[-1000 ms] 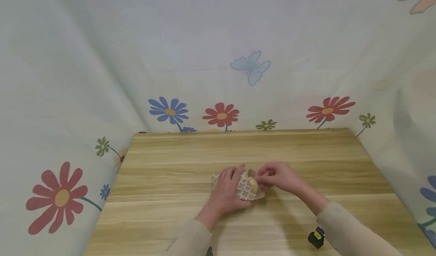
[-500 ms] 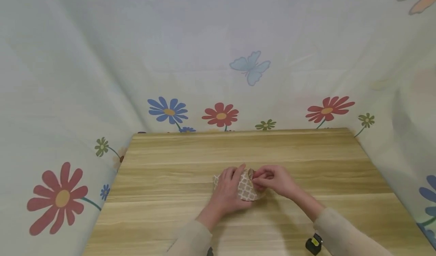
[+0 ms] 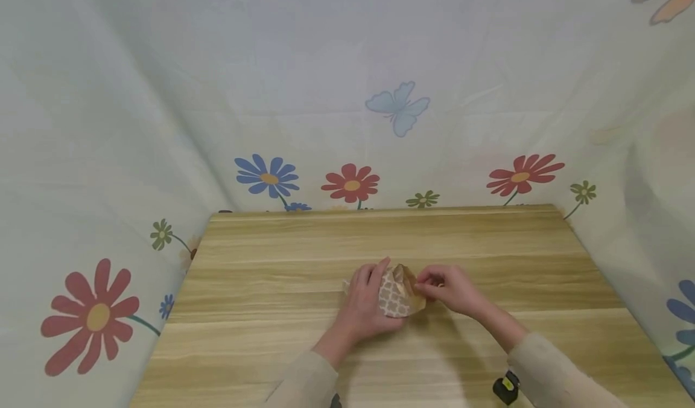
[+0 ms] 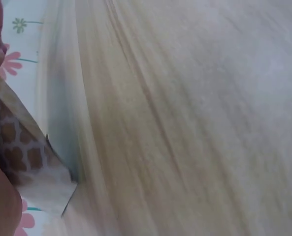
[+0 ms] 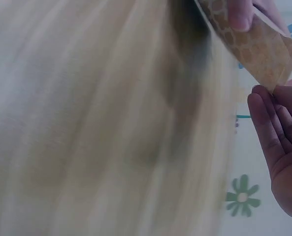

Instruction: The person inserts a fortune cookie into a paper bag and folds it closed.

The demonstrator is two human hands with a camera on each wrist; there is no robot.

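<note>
A small paper bag [image 3: 393, 298], tan with a white lattice pattern, is held just above or on the wooden table; I cannot tell which. Its mouth faces right and gapes, showing a plain brown inside. My left hand [image 3: 362, 305] grips the bag's body, thumb on the near side and fingers over the far side. At the mouth, my right hand [image 3: 453, 288] pinches the paper rim between thumb and fingertips. The right wrist view shows this pinch at a corner of the bag [image 5: 264, 56]. In the left wrist view the bag's closed end [image 4: 42, 182] sticks out past the left hand.
The wood-grain table [image 3: 282, 245] spreads around both hands. A small black object with a yellow label [image 3: 507, 387] is beside the right sleeve. A pale cloth [image 3: 304, 94] printed with flowers and butterflies hangs behind and at both sides.
The right hand moved left into the bag's mouth, then drew back right with the rim. The mouth now gapes wider. The left hand has kept its grip.
</note>
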